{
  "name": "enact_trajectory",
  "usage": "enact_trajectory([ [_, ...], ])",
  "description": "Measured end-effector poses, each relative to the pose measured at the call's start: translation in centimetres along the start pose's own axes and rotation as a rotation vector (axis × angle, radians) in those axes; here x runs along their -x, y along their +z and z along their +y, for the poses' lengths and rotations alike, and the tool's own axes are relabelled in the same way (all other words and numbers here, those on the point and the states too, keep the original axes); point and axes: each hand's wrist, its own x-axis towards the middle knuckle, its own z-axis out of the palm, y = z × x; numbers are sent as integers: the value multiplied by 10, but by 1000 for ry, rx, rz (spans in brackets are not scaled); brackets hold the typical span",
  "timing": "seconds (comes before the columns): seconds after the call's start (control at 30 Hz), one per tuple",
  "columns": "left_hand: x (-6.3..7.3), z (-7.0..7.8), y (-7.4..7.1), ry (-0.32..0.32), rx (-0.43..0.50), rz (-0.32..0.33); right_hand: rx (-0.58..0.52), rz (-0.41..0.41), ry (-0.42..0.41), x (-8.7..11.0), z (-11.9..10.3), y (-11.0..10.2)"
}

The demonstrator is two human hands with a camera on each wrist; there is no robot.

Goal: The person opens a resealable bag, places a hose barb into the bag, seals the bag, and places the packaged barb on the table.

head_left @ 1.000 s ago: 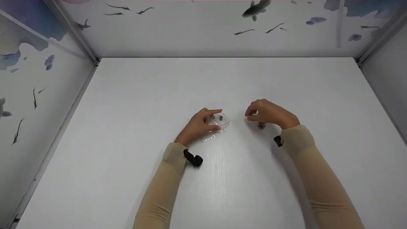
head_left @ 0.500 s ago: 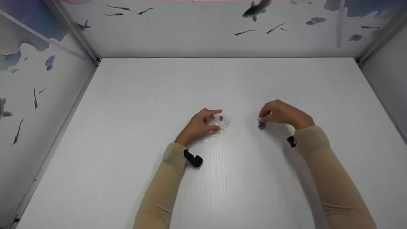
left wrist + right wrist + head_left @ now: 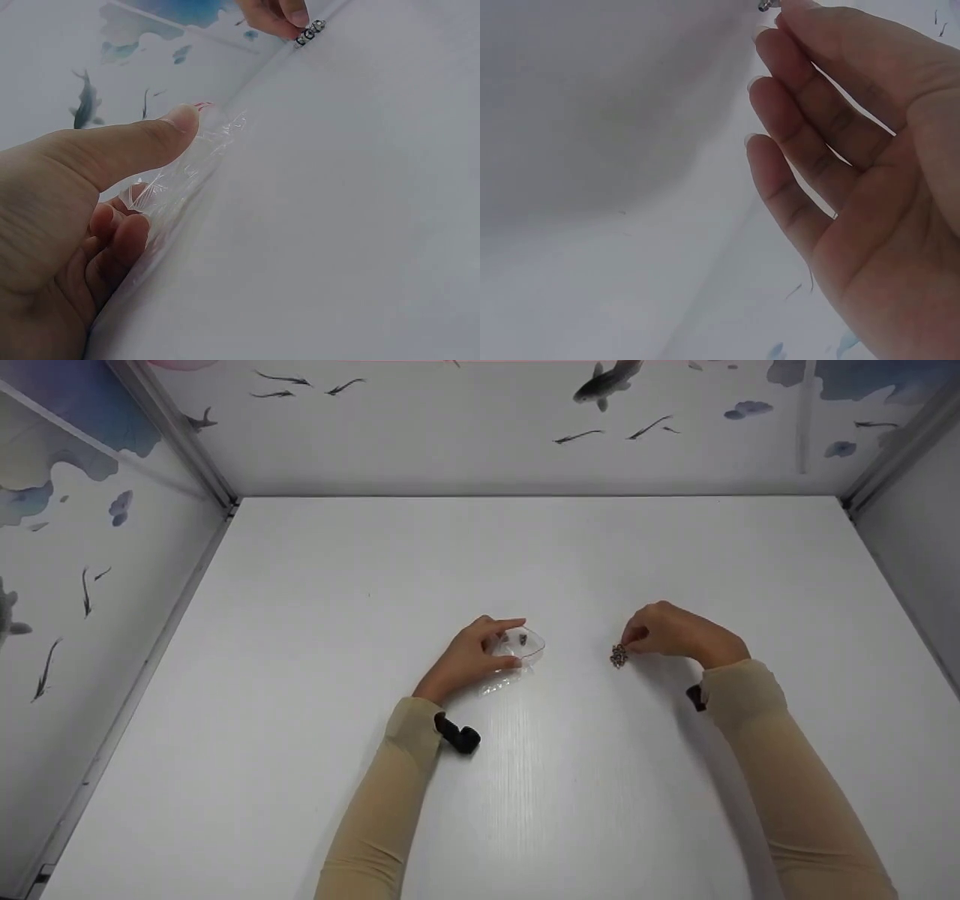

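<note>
A small clear zip bag (image 3: 531,652) with a red line along its mouth lies on the white table, a few dark metallic bits (image 3: 523,639) inside it. My left hand (image 3: 469,652) holds it, index finger and thumb spread at the mouth; in the left wrist view the thumb presses the crinkled film. To the right is a little heap of shiny, round-looking metal pieces (image 3: 618,655). At the heap's right edge, thumb and index finger of my right hand (image 3: 671,634) come together. In the right wrist view a small metal piece (image 3: 763,5) shows at those fingertips, partly cut off.
The white table (image 3: 480,795) is enclosed by a back wall (image 3: 450,450) and side walls printed with fish and blue blots. A black wrist camera (image 3: 459,737) sticks out from the left sleeve.
My right hand has moved right from near the bag, back to the metal heap, its fingertips lowering onto the heap's right side. The left hand and bag stay put.
</note>
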Motion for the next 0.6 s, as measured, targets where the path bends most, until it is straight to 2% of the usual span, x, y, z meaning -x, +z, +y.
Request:
enact_trajectory([
  [0.3, 0, 0, 0, -11, -15, -2, 19, 39, -49, -2, 4, 6],
  [0.6, 0, 1, 0, 3, -17, 3, 35, 57, -61, -2, 2, 8],
])
